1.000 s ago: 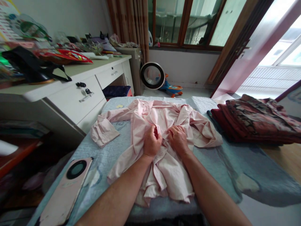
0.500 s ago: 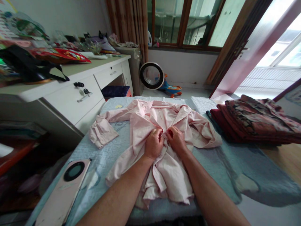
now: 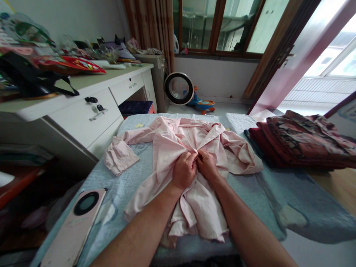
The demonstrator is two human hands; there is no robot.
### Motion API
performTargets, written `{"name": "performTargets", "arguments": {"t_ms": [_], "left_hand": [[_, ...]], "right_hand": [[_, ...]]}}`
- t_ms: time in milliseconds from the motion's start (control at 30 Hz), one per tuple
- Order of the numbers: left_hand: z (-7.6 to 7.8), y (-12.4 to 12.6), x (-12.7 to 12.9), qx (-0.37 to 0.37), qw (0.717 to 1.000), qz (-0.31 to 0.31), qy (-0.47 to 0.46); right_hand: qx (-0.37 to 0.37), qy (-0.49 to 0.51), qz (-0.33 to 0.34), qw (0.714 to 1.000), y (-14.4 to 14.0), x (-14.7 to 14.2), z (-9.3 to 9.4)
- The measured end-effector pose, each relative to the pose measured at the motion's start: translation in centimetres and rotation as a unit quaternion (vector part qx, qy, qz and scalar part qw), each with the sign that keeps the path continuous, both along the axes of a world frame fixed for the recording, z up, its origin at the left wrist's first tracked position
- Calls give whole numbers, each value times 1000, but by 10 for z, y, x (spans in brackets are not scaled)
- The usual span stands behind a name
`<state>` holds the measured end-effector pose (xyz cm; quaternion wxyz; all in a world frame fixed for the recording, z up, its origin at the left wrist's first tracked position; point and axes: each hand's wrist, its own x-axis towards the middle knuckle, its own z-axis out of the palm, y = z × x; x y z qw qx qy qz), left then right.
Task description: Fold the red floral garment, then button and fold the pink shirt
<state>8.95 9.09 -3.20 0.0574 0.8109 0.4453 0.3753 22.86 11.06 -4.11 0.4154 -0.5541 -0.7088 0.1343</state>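
A pink long-sleeved shirt [image 3: 164,163] lies front up on a table spread with a light blue cloth [image 3: 119,200]. Its collar points away from me and both sleeves reach out to the sides. My left hand [image 3: 185,168] is closed on the shirt's front edge, mid-chest. Right beside it, my right hand [image 3: 207,165] pinches the opposite front edge. The two edges meet between my fingertips, where the fabric is pulled up a little. Whether a button sits between the fingers is hidden. Below my hands the front edges hang apart in loose folds.
A stack of folded dark red and patterned clothes [image 3: 308,142] lies at the right. A pink folding board with a dark round window [image 3: 75,226] rests at the left edge. A white desk [image 3: 100,100] crowded with items stands left; beyond are a washer's round door [image 3: 179,89] and a blue ride-on toy [image 3: 201,103].
My hands have come closer together, the left shifting slightly right. The shirt's two front edges, a little apart before, now meet between my fingers.
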Motion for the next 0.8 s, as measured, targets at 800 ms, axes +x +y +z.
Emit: {"name": "performTargets", "arguments": {"t_ms": [800], "left_hand": [[3,4,-1,-63,993,77,55]], "right_hand": [[-66,181,19,981,-1,3,-8]]}}
